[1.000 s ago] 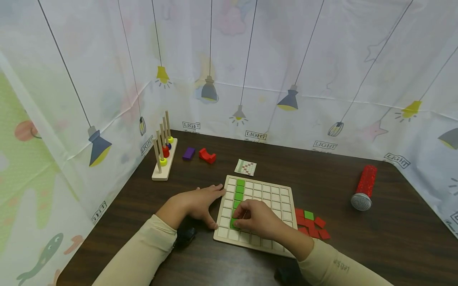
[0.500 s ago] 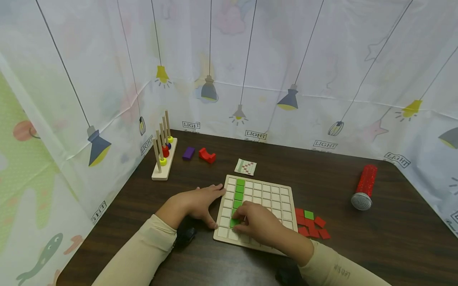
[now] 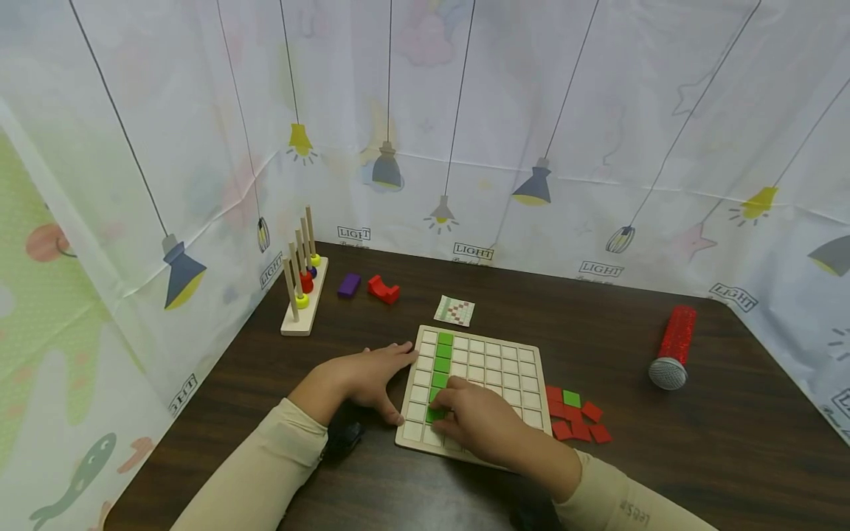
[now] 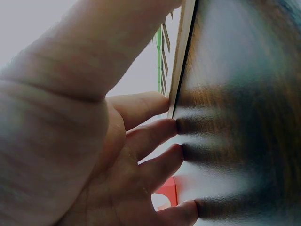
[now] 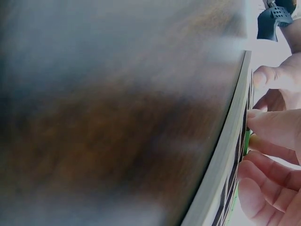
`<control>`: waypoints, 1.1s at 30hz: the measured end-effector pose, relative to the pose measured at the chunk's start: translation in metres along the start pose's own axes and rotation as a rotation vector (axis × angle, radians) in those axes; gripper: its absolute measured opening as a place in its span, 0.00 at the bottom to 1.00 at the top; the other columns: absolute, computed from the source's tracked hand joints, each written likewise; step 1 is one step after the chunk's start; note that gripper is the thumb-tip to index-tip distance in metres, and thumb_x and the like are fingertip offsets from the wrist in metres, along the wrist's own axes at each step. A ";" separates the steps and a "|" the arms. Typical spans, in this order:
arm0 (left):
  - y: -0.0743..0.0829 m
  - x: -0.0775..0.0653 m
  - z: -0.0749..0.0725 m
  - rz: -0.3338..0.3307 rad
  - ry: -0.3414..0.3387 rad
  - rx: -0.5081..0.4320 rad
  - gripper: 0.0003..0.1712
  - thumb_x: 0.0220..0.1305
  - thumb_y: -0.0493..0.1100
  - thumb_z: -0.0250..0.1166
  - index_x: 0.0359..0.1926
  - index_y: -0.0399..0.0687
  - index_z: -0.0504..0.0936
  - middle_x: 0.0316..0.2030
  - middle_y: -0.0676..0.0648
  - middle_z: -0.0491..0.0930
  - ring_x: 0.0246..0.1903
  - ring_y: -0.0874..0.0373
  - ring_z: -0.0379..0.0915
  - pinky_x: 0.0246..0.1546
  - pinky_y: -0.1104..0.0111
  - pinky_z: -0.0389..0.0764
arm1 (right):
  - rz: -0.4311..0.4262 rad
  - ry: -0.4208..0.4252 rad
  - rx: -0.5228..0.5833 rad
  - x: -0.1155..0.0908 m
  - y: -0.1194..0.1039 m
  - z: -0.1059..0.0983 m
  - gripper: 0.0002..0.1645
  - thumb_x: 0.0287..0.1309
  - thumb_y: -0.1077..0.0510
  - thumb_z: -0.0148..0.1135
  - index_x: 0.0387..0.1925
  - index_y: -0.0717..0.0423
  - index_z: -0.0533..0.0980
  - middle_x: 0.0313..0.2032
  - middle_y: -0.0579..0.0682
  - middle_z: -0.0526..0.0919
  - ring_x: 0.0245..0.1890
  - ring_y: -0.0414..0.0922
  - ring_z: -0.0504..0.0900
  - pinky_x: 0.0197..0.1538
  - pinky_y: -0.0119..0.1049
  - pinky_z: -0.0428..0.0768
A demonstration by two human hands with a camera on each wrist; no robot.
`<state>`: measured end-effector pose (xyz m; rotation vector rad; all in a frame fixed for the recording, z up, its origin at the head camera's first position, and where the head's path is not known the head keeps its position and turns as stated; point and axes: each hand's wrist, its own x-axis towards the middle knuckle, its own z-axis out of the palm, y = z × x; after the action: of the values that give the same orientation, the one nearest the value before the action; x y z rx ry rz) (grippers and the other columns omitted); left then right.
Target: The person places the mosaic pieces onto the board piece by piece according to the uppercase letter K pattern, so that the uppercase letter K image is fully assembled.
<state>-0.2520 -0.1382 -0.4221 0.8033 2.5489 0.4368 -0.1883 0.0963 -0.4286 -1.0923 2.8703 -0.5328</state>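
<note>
A wooden grid board [image 3: 510, 366] with pale square cells lies on the table. In its second column from the left, green tiles [image 3: 442, 364] form a line. My right hand [image 3: 485, 419] is low over the board's near part, its thumb and fingertips pinching a green tile [image 3: 434, 415] at the near end of that line. The right wrist view shows this tile's green edge [image 5: 247, 141] between thumb and fingers. My left hand [image 3: 368, 374] is spread at the board's left side, thumb and index fingertip touching its edge. Its other fingertips rest on the table in the left wrist view.
Red tiles [image 3: 574, 424] and one loose green tile [image 3: 571, 399] lie right of the board. Behind it is a small pattern card [image 3: 454, 311]. Farther left are a red arch block [image 3: 384, 290], a purple block [image 3: 349, 285] and a peg stand [image 3: 302, 313]. A red microphone [image 3: 674, 343] lies at right.
My right hand has lowered and shifted slightly at the near green tile, its fingers now close to the board. The left hand stays at the board's left edge.
</note>
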 end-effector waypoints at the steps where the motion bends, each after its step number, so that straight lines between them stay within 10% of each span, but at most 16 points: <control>1: 0.000 0.000 0.000 0.001 0.000 0.000 0.64 0.52 0.60 0.80 0.81 0.50 0.54 0.80 0.46 0.46 0.78 0.50 0.41 0.72 0.41 0.49 | -0.002 -0.006 -0.001 0.000 0.000 -0.001 0.12 0.60 0.53 0.74 0.44 0.52 0.85 0.36 0.42 0.76 0.29 0.33 0.74 0.34 0.34 0.78; 17: 0.002 -0.001 -0.001 -0.009 -0.001 -0.005 0.64 0.52 0.59 0.81 0.81 0.50 0.54 0.80 0.46 0.46 0.78 0.49 0.41 0.73 0.42 0.47 | 0.021 0.022 0.076 -0.016 0.001 -0.013 0.20 0.61 0.53 0.74 0.53 0.54 0.84 0.42 0.43 0.81 0.35 0.38 0.79 0.39 0.36 0.80; 33: 0.001 0.001 0.000 -0.011 -0.005 -0.001 0.65 0.51 0.59 0.81 0.81 0.50 0.53 0.80 0.46 0.45 0.78 0.50 0.40 0.73 0.41 0.47 | 0.410 0.084 0.182 -0.077 0.084 -0.067 0.30 0.61 0.46 0.73 0.59 0.57 0.81 0.52 0.54 0.82 0.41 0.46 0.82 0.40 0.46 0.81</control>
<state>-0.2518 -0.1369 -0.4218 0.7885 2.5471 0.4322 -0.1939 0.2254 -0.4006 -0.4478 2.9209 -0.8012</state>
